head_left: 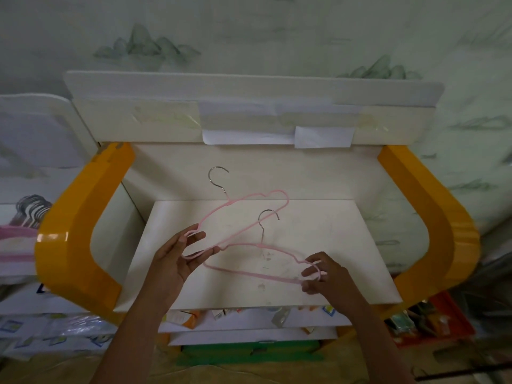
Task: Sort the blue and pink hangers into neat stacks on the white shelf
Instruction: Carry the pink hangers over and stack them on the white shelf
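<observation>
Two pink hangers are held over the white shelf, one in each hand. The left hand sits at roughly 8 o'clock from the shelf centre, palm turned partly upward; its fingers are loosely curled and, with the thumb, pinch the lower left end of the upper pink hanger. This hanger is tilted, its body running from the left hand up toward 1 o'clock, with its metal hook pointing to 12 o'clock and projecting past the rear edge of the shelf surface. The right hand sits at roughly 4 o'clock from the shelf centre; its fingers are curled and pinch the right end of the lower pink hanger. This hanger lies nearly level, its bar running toward 9 o'clock from the right hand, its metal hook rising toward 12 o'clock. The left tip of the lower hanger lies just beside the left hand's fingertips; contact between the two hangers cannot be determined. Whether either hanger touches the shelf cannot be determined. The shelf is flanked by yellow side panels at 9 o'clock and 3 o'clock. A white back panel with taped paper sheets stands at 12 o'clock. Further hangers are partly visible at the far 9 o'clock edge, well apart from both hands.
</observation>
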`<state>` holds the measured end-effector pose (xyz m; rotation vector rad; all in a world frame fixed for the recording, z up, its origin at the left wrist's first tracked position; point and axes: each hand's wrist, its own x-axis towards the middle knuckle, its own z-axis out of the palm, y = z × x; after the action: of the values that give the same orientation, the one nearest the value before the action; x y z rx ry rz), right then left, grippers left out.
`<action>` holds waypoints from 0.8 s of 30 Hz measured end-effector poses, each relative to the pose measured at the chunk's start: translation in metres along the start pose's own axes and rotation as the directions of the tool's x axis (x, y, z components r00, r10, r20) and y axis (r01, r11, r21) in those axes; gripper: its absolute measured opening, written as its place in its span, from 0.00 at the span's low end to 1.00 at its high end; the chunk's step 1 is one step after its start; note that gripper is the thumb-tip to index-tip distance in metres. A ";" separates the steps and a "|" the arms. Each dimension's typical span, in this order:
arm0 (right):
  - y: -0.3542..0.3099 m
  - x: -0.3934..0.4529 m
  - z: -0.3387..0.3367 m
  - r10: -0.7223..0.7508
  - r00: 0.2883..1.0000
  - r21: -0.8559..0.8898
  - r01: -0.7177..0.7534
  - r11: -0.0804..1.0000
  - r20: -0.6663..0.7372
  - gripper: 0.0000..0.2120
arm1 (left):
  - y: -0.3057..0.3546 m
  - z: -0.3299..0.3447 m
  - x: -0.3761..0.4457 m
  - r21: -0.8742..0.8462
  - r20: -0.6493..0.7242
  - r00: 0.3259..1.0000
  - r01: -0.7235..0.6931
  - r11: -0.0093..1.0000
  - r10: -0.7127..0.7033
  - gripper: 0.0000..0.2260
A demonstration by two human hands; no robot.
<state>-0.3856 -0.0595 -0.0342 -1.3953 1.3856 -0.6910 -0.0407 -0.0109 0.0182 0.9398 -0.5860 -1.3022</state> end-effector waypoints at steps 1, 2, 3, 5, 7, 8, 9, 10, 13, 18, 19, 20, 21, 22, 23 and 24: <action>-0.002 -0.003 -0.001 -0.005 1.000 0.136 0.006 0.991 -0.006 0.17 | 0.001 0.000 -0.001 0.003 -0.003 1.000 -0.007 1.000 0.007 0.15; -0.004 -0.006 -0.002 -0.015 1.000 0.235 0.018 0.972 -0.016 0.14 | 0.002 0.000 -0.003 0.009 -0.006 1.000 -0.016 1.000 0.016 0.15; -0.007 -0.009 -0.003 -0.028 0.999 0.287 0.035 0.957 -0.030 0.11 | 0.004 0.000 -0.006 0.019 -0.009 1.000 -0.026 0.999 0.026 0.15; -0.013 -0.016 -0.003 -0.057 0.996 0.318 0.073 0.945 -0.062 0.09 | 0.007 -0.002 -0.012 0.047 -0.014 0.999 -0.049 0.998 0.050 0.16; -0.021 -0.022 -0.002 -0.084 0.992 0.308 0.109 0.945 -0.092 0.09 | 0.013 -0.007 -0.020 0.076 -0.029 0.998 -0.061 0.995 0.063 0.16; -0.025 -0.027 -0.001 -0.097 0.990 0.298 0.125 0.946 -0.106 0.09 | 0.016 -0.009 -0.024 0.089 -0.039 0.997 -0.064 0.994 0.068 0.15; -0.029 -0.031 0.001 -0.109 0.987 0.288 0.138 0.948 -0.116 0.09 | 0.020 -0.012 -0.029 0.102 -0.050 0.996 -0.067 0.993 0.072 0.15; -0.032 -0.035 0.003 -0.119 0.986 0.285 0.149 0.947 -0.119 0.09 | 0.023 -0.014 -0.034 0.115 -0.059 0.995 -0.070 0.991 0.077 0.14; -0.042 -0.047 0.016 -0.142 0.985 0.285 0.164 0.944 -0.098 0.09 | 0.035 -0.026 -0.053 0.153 -0.094 0.991 -0.078 0.985 0.094 0.15; -0.055 -0.071 0.057 -0.155 0.987 0.299 0.161 0.940 -0.044 0.09 | 0.052 -0.059 -0.097 0.114 -0.151 0.976 -0.144 0.983 0.160 0.15; -0.057 -0.077 0.066 -0.161 0.987 0.304 0.162 0.939 -0.031 0.09 | 0.055 -0.067 -0.109 0.110 -0.157 0.972 -0.157 0.981 0.173 0.15; -0.061 -0.083 0.076 -0.171 0.985 0.310 0.168 0.936 -0.018 0.10 | 0.059 -0.077 -0.122 0.109 -0.167 0.968 -0.171 0.979 0.187 0.15; -0.065 -0.091 0.086 -0.175 0.985 0.313 0.168 0.935 -0.006 0.10 | 0.064 -0.087 -0.135 0.106 -0.180 0.963 -0.182 0.978 0.199 0.15; -0.069 -0.099 0.097 -0.177 0.984 0.311 0.167 0.935 0.003 0.12 | 0.069 -0.098 -0.150 0.104 -0.199 0.957 -0.194 0.975 0.211 0.14; -0.073 -0.108 0.108 -0.187 0.982 0.308 0.174 0.935 0.012 0.11 | 0.074 -0.108 -0.165 0.107 -0.215 0.950 -0.208 0.972 0.227 0.13; -0.077 -0.116 0.119 -0.206 0.978 0.302 0.190 0.934 0.023 0.10 | 0.079 -0.118 -0.180 0.118 -0.226 0.943 -0.223 0.968 0.245 0.13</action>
<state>-0.2695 0.0685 0.0256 -1.3095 1.0546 -0.9466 0.0614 0.1919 0.0474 1.0512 -0.5533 -0.9396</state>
